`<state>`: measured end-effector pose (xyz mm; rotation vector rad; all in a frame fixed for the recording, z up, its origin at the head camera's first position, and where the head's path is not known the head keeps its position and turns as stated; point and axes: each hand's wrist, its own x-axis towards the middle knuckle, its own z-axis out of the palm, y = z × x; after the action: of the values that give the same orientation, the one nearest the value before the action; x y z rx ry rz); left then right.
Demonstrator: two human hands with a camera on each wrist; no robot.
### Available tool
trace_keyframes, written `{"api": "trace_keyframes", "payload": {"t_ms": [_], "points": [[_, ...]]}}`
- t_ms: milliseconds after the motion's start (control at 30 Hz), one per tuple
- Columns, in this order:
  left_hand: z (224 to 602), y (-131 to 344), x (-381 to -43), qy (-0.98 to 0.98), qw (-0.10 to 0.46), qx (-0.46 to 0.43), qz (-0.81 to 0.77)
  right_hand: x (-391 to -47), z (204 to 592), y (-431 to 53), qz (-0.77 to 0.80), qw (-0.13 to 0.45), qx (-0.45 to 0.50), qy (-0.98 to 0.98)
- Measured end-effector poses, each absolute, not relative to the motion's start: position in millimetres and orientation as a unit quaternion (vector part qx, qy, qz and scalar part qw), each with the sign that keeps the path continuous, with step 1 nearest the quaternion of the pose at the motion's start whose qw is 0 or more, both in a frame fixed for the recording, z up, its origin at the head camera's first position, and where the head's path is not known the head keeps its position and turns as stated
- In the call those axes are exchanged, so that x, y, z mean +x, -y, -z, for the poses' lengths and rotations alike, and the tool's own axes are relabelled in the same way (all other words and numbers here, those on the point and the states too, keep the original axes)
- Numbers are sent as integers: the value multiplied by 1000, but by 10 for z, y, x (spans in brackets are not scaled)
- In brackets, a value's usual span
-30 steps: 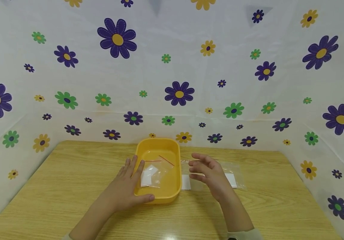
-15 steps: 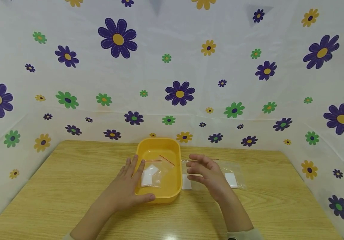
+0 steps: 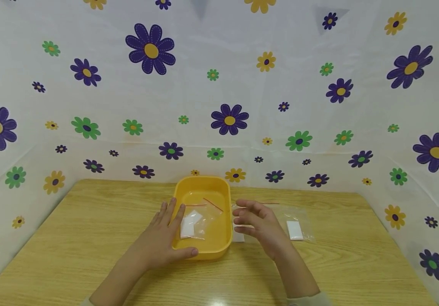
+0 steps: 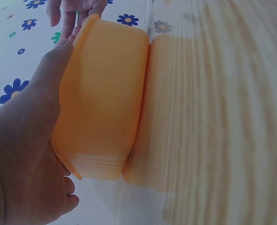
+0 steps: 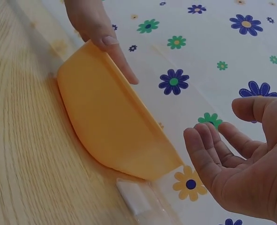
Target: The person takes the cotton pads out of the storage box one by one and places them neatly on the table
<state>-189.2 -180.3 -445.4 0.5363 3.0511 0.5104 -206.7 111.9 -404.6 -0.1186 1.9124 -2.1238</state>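
My left hand (image 3: pixel 154 246) rests on the left rim of a yellow plastic basin (image 3: pixel 219 231), its fingers fairly straight and spread and the thumb over the front corner. Inside the basin lie clear zip bags (image 3: pixel 209 223) with red seal lines and white pieces (image 3: pixel 188 227) in them. My right hand (image 3: pixel 265 231) hovers just right of the basin with loosely bent fingers and nothing in its grasp. Below it, more clear zip bags (image 3: pixel 304 216) lie flat on the table, partly hidden by the hand; a white rectangle (image 3: pixel 295 230) shows in the rightmost one.
The basin stands on a wood-grain table (image 3: pixel 357 255), near its back edge. A white cloth with purple, green and yellow flowers (image 3: pixel 229 120) hangs behind the table and along both sides.
My right hand has shifted slightly left toward the basin, uncovering more of the white rectangle on the right. The left hand and the basin have stayed in place.
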Motion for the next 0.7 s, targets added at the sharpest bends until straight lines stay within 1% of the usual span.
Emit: {"api": "trace_keyframes", "payload": {"t_ms": [700], "points": [[4467,1800,-1892,-972,-3,172,-159,-2009,4063,-995,735,160,-62,-656]]}}
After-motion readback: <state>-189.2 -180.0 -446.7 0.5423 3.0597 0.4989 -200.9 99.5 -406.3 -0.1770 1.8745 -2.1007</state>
